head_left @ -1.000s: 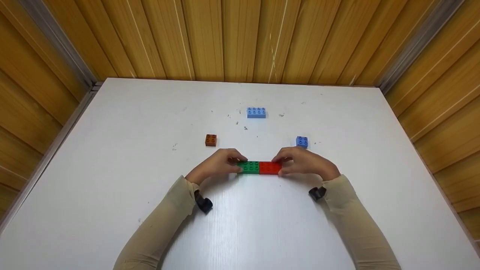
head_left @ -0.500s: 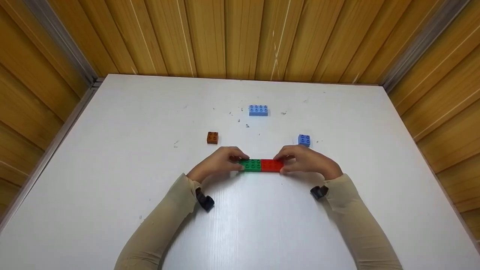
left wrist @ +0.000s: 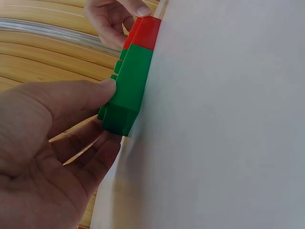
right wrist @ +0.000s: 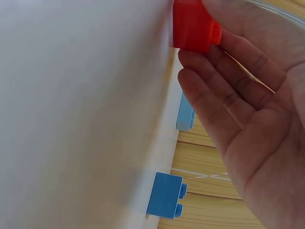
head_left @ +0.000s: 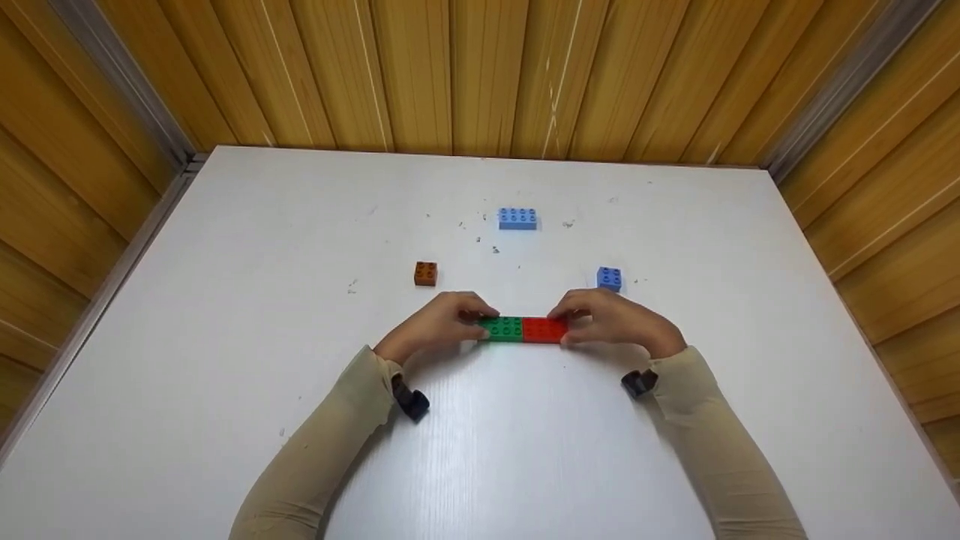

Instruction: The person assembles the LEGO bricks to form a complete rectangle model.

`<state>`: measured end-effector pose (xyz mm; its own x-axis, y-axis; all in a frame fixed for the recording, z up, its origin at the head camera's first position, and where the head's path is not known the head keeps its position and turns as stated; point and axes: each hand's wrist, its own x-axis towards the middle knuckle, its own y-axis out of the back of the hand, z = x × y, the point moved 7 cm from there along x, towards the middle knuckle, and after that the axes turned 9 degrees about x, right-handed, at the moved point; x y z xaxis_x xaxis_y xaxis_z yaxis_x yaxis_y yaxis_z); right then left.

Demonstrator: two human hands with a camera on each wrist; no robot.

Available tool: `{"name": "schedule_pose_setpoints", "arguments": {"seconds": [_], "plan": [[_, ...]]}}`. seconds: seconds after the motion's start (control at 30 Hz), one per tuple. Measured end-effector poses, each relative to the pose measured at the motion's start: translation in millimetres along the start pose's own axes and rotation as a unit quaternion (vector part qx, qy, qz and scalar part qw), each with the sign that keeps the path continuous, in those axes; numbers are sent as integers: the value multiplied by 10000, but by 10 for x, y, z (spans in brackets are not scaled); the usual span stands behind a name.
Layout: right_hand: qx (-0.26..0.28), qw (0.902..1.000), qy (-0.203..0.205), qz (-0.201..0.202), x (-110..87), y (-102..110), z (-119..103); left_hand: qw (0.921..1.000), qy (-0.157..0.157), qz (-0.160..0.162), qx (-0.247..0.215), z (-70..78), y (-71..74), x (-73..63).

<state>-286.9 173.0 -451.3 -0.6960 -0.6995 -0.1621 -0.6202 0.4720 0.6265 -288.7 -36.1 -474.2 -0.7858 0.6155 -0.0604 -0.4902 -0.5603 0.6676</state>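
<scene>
A green toy building brick point(head_left: 505, 328) and a red toy building brick point(head_left: 541, 330) lie end to end on the white table, their short sides together. My left hand point(head_left: 441, 327) pinches the green brick's left end, thumb on the near side and fingers on the far side. In the left wrist view the thumb point(left wrist: 102, 93) presses the green brick point(left wrist: 131, 81) at its long side. At the other end, my right hand point(head_left: 611, 322) pinches the red brick between thumb and fingers. The right wrist view shows the red brick point(right wrist: 193, 26) under that thumb, its far part out of frame.
A brown square brick point(head_left: 425, 274) sits beyond my left hand. Just behind my right hand is a small blue brick point(head_left: 609, 278). Farther back lies a longer light blue brick point(head_left: 517, 219). Wood-look panels point(head_left: 480, 75) wall the table's far side.
Both hands keep their hold on the two bricks, which stay end to end. The whole head view has shifted slightly; nothing on the table has visibly moved.
</scene>
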Motion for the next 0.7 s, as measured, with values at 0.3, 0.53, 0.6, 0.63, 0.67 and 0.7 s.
{"name": "schedule_pose_setpoints", "arguments": {"seconds": [0.3, 0.53, 0.6, 0.63, 0.67, 0.7], "plan": [[-31, 10000, -47, 27, -9, 1, -8, 9999, -5, 1, 110, 25, 4, -8], [-31, 9996, -282, -21, -10, -4, 11, 10000, 3, -25, 4, 35, -7, -18], [-69, 9996, -269, -34, -8, 1, -6, 10000, 53, -41, -5, 28, -9, -18], [-77, 9995, -300, -36, -6, 3, -12, 9999, 86, -53, -17, 24, -10, -17], [-80, 9994, -333, -39, -3, 6, -19, 9999, 108, -61, -28, 24, -9, -16], [-82, 9993, -375, -44, -2, 9, -28, 9999, 140, -73, -34, 21, -9, -14]]}}
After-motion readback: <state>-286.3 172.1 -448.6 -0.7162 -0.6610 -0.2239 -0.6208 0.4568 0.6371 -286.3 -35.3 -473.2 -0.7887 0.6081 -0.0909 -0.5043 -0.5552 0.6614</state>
